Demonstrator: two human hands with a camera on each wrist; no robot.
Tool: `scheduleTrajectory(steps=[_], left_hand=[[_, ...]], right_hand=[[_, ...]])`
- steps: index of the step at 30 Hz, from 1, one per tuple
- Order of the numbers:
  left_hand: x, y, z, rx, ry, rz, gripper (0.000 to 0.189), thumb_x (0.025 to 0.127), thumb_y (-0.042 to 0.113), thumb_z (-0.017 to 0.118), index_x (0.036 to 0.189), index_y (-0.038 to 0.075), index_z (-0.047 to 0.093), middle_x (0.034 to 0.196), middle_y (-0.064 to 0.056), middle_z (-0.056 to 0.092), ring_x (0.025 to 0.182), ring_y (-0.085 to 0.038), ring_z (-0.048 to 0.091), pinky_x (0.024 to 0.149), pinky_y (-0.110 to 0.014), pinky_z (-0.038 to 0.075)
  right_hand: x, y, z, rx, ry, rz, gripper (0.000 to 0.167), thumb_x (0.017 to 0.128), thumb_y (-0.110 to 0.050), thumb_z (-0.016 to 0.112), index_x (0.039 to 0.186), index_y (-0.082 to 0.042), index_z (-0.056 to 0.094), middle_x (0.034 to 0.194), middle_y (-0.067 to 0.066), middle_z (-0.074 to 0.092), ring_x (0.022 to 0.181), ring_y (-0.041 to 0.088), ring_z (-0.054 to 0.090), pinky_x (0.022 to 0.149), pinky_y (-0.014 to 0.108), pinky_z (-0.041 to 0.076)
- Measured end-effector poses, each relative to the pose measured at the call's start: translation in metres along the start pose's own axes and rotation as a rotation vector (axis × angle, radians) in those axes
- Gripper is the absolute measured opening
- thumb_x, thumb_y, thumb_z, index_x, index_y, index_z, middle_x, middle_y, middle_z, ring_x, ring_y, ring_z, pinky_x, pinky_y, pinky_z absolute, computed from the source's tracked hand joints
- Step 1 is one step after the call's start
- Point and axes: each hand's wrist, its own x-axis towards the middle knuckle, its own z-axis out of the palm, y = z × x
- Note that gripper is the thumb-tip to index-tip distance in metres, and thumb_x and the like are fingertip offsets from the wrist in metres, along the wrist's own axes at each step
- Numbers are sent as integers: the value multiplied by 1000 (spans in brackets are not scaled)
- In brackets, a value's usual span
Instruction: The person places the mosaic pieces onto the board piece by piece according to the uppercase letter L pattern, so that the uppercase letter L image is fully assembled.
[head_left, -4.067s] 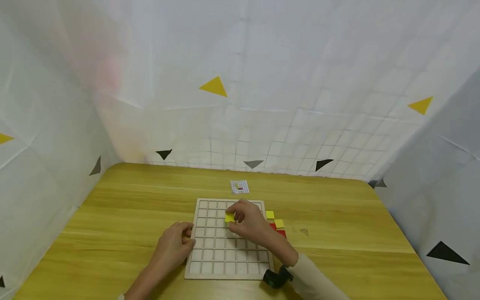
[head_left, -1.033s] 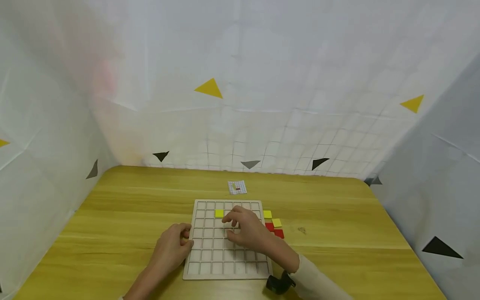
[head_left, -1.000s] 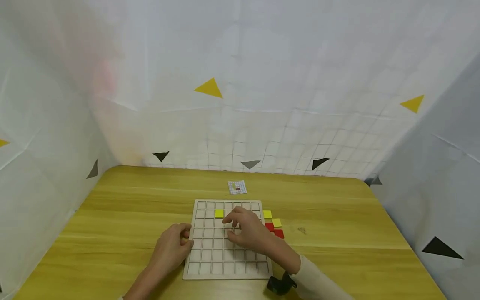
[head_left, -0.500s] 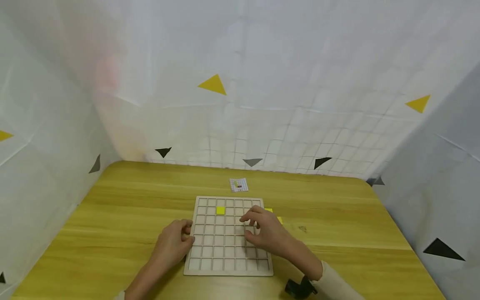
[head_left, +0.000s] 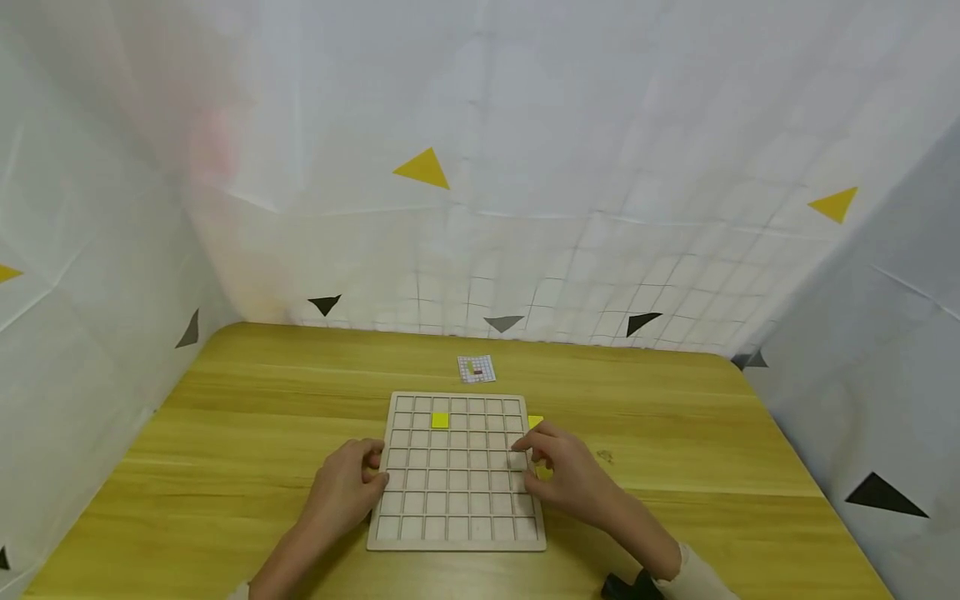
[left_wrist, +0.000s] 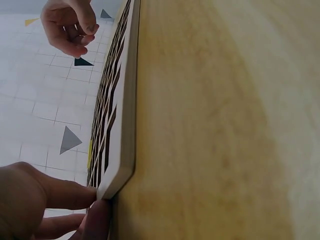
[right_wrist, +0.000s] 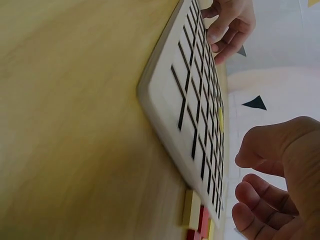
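A pale wooden grid board [head_left: 450,546] lies on the table, with a yellow square tile [head_left: 440,421] in a cell of its second row from the back. My left hand [head_left: 343,487] pinches the board's left edge between thumb and fingers; the left wrist view shows the fingertips [left_wrist: 82,194] right at that edge. Over the board's right edge hovers my right hand [head_left: 573,477], thumb and fingers apart and loosely bent, holding nothing. Beside that edge lies a yellow tile [head_left: 535,421], and another yellow tile [head_left: 543,472] shows under the hand. Red tiles [right_wrist: 203,219] appear there in the right wrist view.
A small printed card [head_left: 476,369] with a grid pattern lies behind the board. The wood-grain table [head_left: 247,400] is enclosed by white sheet walls [head_left: 562,108] with coloured triangles. A black device [head_left: 630,587] sits at my right wrist.
Earlier my right hand held the yellow tile over the board; the tile now sits in a cell. The right hand has since moved right to the board's edge. The left hand stays put.
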Motion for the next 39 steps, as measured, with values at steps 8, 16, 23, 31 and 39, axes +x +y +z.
scheduleTrajectory(steps=[8, 16, 23, 31, 39], left_hand=[[0, 0, -1, 0, -5, -10, 40, 81, 2, 75, 120, -3, 67, 91, -1, 61, 77, -13, 58, 67, -32, 49], [1, 1, -2, 4, -2, -12, 40, 81, 2, 75, 120, -3, 67, 91, -1, 62, 76, -12, 59, 66, -31, 50], [0, 0, -1, -10, -16, -19, 40, 82, 2, 74, 120, -4, 67, 92, -2, 62, 77, -13, 59, 67, -31, 50], [0, 0, 0, -1, -9, -10, 40, 81, 2, 75, 120, -4, 67, 91, -2, 62, 77, -12, 60, 66, -32, 51], [0, 0, 0, -3, -10, -9, 40, 81, 2, 74, 120, -3, 67, 91, -1, 61, 77, -13, 60, 67, -32, 51]], right_hand=[[-13, 12, -3, -40, 16, 7, 30, 73, 3, 78, 101, -7, 73, 93, 0, 61, 70, 17, 54, 59, 24, 46], [-24, 21, -5, -62, -6, 47, 35, 68, 2, 75, 101, -9, 73, 80, -1, 53, 69, 11, 50, 59, 22, 42], [-30, 25, -2, -87, -30, 69, 36, 68, 0, 75, 102, -13, 74, 86, -6, 56, 71, 8, 50, 60, 22, 44], [-31, 27, 0, -101, -36, 64, 34, 69, 0, 76, 101, -12, 75, 89, -6, 60, 69, 3, 48, 58, 21, 44], [-31, 23, -2, -92, -55, 104, 29, 71, -2, 75, 99, -11, 74, 89, -6, 59, 69, 4, 49, 59, 21, 44]])
